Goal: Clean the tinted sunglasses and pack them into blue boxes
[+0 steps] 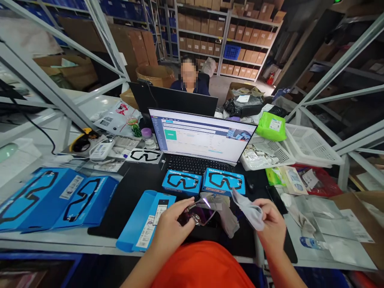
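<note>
My left hand [175, 222] is closed on a pair of dark-lensed sports glasses [207, 213] with a purple sheen, held low over the black desk mat. Between the fingers of my right hand [273, 222] is a thin light-grey cloth [250, 210], apart from the glasses. A crumpled grey pouch [230, 219] lies beside the glasses. To the left, a blue carton [136, 218] with white labels rests flat, partly behind my left hand. Two blue goggle boxes [181, 183] stand side by side in front of the keyboard [198, 163].
A lit monitor [201, 136] stands behind the keyboard, and a person [190, 80] sits beyond it. Larger blue boxes [90, 200] occupy the left side. White baskets [312, 146], a green parcel [271, 126] and plastic bags are at right. Metal frame bars rise on both sides.
</note>
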Demonstrator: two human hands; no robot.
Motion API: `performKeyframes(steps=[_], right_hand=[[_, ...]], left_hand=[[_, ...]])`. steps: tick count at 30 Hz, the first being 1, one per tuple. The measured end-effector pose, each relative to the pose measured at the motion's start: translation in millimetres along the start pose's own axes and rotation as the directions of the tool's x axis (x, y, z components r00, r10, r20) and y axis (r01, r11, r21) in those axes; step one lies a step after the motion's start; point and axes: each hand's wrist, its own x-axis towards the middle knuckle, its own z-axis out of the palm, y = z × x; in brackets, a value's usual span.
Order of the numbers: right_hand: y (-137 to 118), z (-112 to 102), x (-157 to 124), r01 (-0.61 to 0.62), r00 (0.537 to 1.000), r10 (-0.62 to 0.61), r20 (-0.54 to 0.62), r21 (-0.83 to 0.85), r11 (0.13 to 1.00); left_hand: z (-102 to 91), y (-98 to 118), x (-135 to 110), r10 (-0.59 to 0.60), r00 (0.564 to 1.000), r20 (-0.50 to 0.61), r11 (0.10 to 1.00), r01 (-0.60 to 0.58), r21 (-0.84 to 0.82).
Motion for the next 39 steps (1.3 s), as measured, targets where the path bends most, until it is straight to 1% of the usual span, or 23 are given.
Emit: performKeyframes(steps=[2, 4, 7, 9, 10, 12, 13, 14, 15, 17, 19, 20, 22, 26, 27, 28, 29, 32, 33, 34, 35, 36, 39], right_hand=[[-11, -10, 7, 0.150, 0.987, -0.148, 0.059, -0.035, 0.988], [-24, -10, 12, 0.236, 0.965, -0.231, 0.127, -0.029, 0.971], [-36, 2, 18, 0.256, 0.947, -0.251, 0.202, -0.003, 0.967], [-38, 12, 20, 0.228, 0.918, -0.221, 0.330, 0.020, 0.974], [-37, 18, 20, 0.199, 0.884, -0.194, 0.424, 0.034, 0.979], [-35, 32, 18, 0.130, 0.785, -0.137, 0.605, 0.055, 0.990], [-34, 40, 15, 0.102, 0.742, -0.113, 0.661, 0.056, 0.993], [-35, 48, 11, 0.085, 0.718, -0.095, 0.690, 0.048, 0.995], [-36, 56, 6, 0.079, 0.715, -0.077, 0.695, 0.030, 0.996], [-42, 72, -2, 0.092, 0.742, -0.038, 0.669, -0.046, 0.995], [-47, 80, -6, 0.096, 0.754, 0.017, 0.656, -0.136, 0.986], [-48, 81, -5, 0.087, 0.746, 0.043, 0.665, -0.161, 0.983], [-46, 73, 3, 0.042, 0.691, 0.075, 0.719, -0.144, 0.989], [-32, 46, 26, -0.199, 0.504, 0.087, 0.859, 0.018, 0.980], [-30, 43, 28, -0.246, 0.474, 0.090, 0.876, 0.034, 0.969], [-30, 42, 28, -0.258, 0.471, 0.091, 0.878, 0.038, 0.965], [-32, 44, 25, -0.231, 0.492, 0.090, 0.866, 0.031, 0.972], [-44, 60, 11, -0.026, 0.645, 0.059, 0.762, -0.056, 0.998], [-47, 64, 7, 0.026, 0.682, 0.048, 0.730, -0.089, 0.996], [-49, 67, 7, 0.052, 0.693, 0.042, 0.720, -0.108, 0.993], [-49, 67, 9, 0.056, 0.676, 0.040, 0.735, -0.105, 0.993], [-47, 65, 13, 0.041, 0.636, 0.032, 0.771, -0.076, 0.996], [-32, 51, 34, -0.136, 0.453, -0.014, 0.891, 0.085, 0.987]], left_hand=[[-4.4, 4, 5, 0.040, 0.997, 0.069, 0.999, -0.038, -0.028], [-6.9, 8, 8, 0.087, 0.990, 0.112, 0.996, -0.084, -0.035], [-9.5, 16, 8, 0.182, 0.968, 0.172, 0.983, -0.178, -0.039], [-10.6, 20, 8, 0.251, 0.942, 0.222, 0.968, -0.245, -0.055], [-10.6, 22, 8, 0.284, 0.926, 0.248, 0.959, -0.279, -0.059], [-8.7, 25, 8, 0.346, 0.888, 0.301, 0.935, -0.351, -0.040], [-6.9, 26, 8, 0.373, 0.869, 0.326, 0.921, -0.389, -0.017], [-4.6, 26, 8, 0.394, 0.851, 0.347, 0.906, -0.423, 0.011], [-2.1, 25, 9, 0.409, 0.837, 0.365, 0.890, -0.453, 0.043], [2.4, 22, 10, 0.437, 0.820, 0.369, 0.862, -0.500, 0.090], [4.5, 18, 11, 0.462, 0.818, 0.342, 0.847, -0.521, 0.103], [4.3, 15, 10, 0.465, 0.821, 0.331, 0.849, -0.520, 0.096], [1.9, 10, 9, 0.450, 0.831, 0.327, 0.868, -0.493, 0.059], [-2.8, 5, 4, 0.368, 0.865, 0.342, 0.923, -0.383, -0.025], [-2.3, 6, 3, 0.351, 0.869, 0.349, 0.932, -0.359, -0.042], [-1.0, 7, 3, 0.342, 0.869, 0.357, 0.937, -0.346, -0.056], [1.0, 10, 4, 0.343, 0.866, 0.365, 0.937, -0.344, -0.062], [7.5, 17, 7, 0.368, 0.849, 0.380, 0.923, -0.381, -0.042], [8.8, 18, 8, 0.374, 0.842, 0.388, 0.919, -0.392, -0.036], [9.1, 18, 9, 0.376, 0.836, 0.400, 0.918, -0.395, -0.037], [8.5, 16, 10, 0.372, 0.834, 0.408, 0.920, -0.389, -0.044], [7.1, 14, 10, 0.363, 0.839, 0.406, 0.926, -0.374, -0.055], [0.3, 5, 10, 0.275, 0.888, 0.369, 0.961, -0.262, -0.088]])
